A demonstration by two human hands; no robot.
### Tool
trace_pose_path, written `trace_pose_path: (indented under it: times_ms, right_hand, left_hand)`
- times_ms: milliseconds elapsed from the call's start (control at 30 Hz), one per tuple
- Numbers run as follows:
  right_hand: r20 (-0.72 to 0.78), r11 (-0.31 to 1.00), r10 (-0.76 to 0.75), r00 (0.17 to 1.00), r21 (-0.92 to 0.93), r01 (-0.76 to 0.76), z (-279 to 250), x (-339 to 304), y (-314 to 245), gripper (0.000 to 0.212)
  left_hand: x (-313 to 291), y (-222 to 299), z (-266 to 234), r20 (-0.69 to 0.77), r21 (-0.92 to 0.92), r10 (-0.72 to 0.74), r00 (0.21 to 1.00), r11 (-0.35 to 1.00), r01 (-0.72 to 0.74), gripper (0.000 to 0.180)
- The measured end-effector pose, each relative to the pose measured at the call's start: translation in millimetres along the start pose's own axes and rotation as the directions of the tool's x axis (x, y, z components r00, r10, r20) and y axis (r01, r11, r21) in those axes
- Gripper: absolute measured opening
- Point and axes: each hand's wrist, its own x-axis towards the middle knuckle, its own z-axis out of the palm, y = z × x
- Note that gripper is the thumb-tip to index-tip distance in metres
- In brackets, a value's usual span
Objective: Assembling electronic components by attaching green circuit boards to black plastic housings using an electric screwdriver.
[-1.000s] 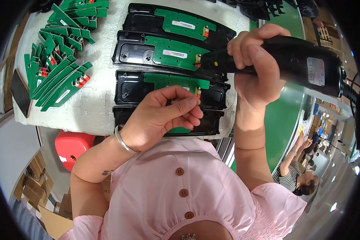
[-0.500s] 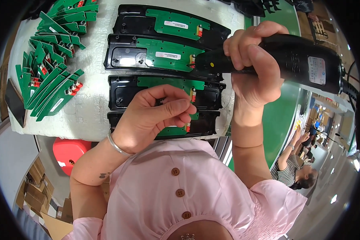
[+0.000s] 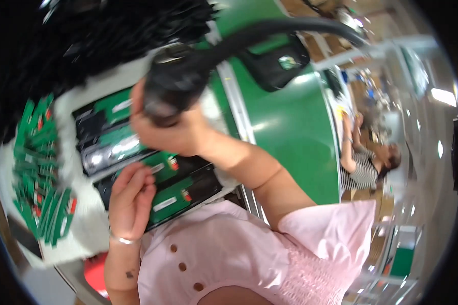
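My right hand grips a black corded electric screwdriver, held over the upper black housings; its tip is hidden behind my hand. Curved black plastic housings lie in a stack of rows, each with a green circuit board that carries a white label and a red connector. Beside the lower rows, my left hand has its fingers curled and pressed together over the housings' left part. Whatever those fingertips pinch is too small to see.
Several loose green circuit boards are piled at the left on the white foam surface. A heap of black parts fills the far left. The thick black cable arches over a green tabletop. A person in stripes sits at the right.
The view has swung toward the right. My right hand has lifted the screwdriver off a board's connector and turned it upright, farther left over the housings. My left hand stays near the lower rows.
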Motion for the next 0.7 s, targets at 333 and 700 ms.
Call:
trace_pose_path:
  times_ms: [333,700]
  right_hand:
    - [0.042,0.877,-0.264,0.964,0.427,0.222,-3,-31,-96,0.017]
    - [-0.001,0.888,-0.343,0.939,0.325,0.325,6,-45,-88,0.031]
  left_hand:
    - [0,-1,-1,0.081,-0.211,0.043,0.996,0.977,-0.025,0.018]
    - [-4,-8,-1,0.129,-0.155,-0.071,0.989,0.984,0.090,0.032]
